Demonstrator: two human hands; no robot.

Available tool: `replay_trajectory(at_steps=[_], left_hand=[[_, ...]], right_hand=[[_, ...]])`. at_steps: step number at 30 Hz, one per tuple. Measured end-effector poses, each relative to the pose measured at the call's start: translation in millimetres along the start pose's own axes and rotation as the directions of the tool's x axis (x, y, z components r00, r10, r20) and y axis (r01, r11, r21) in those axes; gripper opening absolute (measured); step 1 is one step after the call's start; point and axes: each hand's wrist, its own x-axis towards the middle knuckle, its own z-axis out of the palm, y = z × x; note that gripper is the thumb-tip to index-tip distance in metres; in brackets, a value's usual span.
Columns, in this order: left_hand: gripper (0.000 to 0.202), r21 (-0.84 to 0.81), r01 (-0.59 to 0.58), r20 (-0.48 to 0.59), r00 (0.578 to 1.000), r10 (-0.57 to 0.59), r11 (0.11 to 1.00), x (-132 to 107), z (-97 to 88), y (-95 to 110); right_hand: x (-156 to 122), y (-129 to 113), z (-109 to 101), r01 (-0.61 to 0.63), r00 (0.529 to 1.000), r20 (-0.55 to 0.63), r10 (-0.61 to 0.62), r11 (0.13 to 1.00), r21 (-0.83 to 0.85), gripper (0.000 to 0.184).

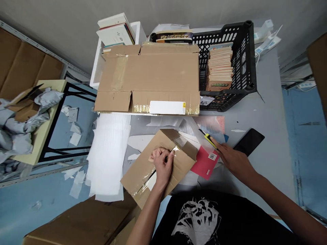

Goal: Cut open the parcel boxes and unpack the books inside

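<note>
A taped cardboard box point(143, 166) lies at an angle near the front of the table, its top seam partly slit. My left hand point(162, 163) rests on the box with fingers curled at the seam, pinching at its edge; whether a flap or tape is between the fingertips is hard to see. To the right, my right hand point(230, 154) grips a yellow utility knife point(210, 140), its blade end pointing up and left, apart from the box. Beneath the knife lie a red book point(203, 165) with a barcode label and translucent plastic sheeting point(192, 127).
A flattened carton point(158, 73) spans a white bin point(95, 68) of books and a black crate point(249, 64) holding a row of booklets point(220, 68). White foam sheets point(109, 156) are stacked at left. A black phone point(249, 142) lies at right. A large carton point(81, 221) stands below.
</note>
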Motion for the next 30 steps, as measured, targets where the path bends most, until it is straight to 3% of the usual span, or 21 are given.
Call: replay_trajectory(at_steps=[3,5,7,10,13,17,19,23,25,30], left_hand=[[0.04,0.023,0.003,0.007,1.0,-0.003,1.0,0.3,-0.3,1.2],[0.04,0.035,0.001,0.016,1.0,-0.002,0.999,0.3,-1.0,2.6],[0.039,0.051,-0.002,0.021,1.0,0.001,0.999,0.2,-1.9,4.1],[0.038,0.075,-0.014,0.023,1.0,0.012,0.997,-0.6,-3.0,6.2],[0.034,0.095,-0.038,0.027,0.999,0.036,0.995,-2.4,-2.6,6.2],[0.03,0.136,-0.076,0.039,0.997,0.072,0.988,-3.2,0.6,2.7],[0.03,0.158,-0.109,0.016,0.994,0.108,0.981,-3.4,0.5,2.3],[0.03,0.234,-0.21,-0.038,0.974,0.224,0.949,-10.0,-9.9,10.8],[0.029,0.274,-0.27,-0.015,0.959,0.285,0.923,-17.5,-17.8,18.0],[0.028,0.292,-0.329,0.024,0.941,0.337,0.898,-39.4,-27.4,26.8]], right_hand=[[27.1,17.0,43.0,-0.038,0.999,0.009,0.042,0.967,-0.254,0.069],[41.2,22.5,64.4,-0.064,0.997,0.016,0.071,0.961,-0.268,0.063],[51.2,17.5,71.0,-0.103,0.995,-0.021,0.101,0.98,-0.171,0.048],[66.4,-15.4,52.6,-0.056,0.996,-0.055,0.067,0.982,0.179,0.043],[90.7,-66.6,18.5,0.058,0.992,0.07,-0.108,0.859,0.509,0.051],[123.5,-115.4,-12.8,0.11,0.924,0.264,-0.275,0.855,0.508,0.068],[132.6,-123.0,-17.8,0.158,0.891,0.315,-0.327,0.874,0.46,0.062],[136.1,-118.7,-16.8,0.203,0.874,0.322,-0.363,0.877,0.436,0.055],[132.6,-115.0,-16.3,0.227,0.862,0.31,-0.401,0.852,0.471,0.052],[120.7,-118.5,-19.3,0.158,0.916,0.246,-0.316,0.849,0.504,0.053]])
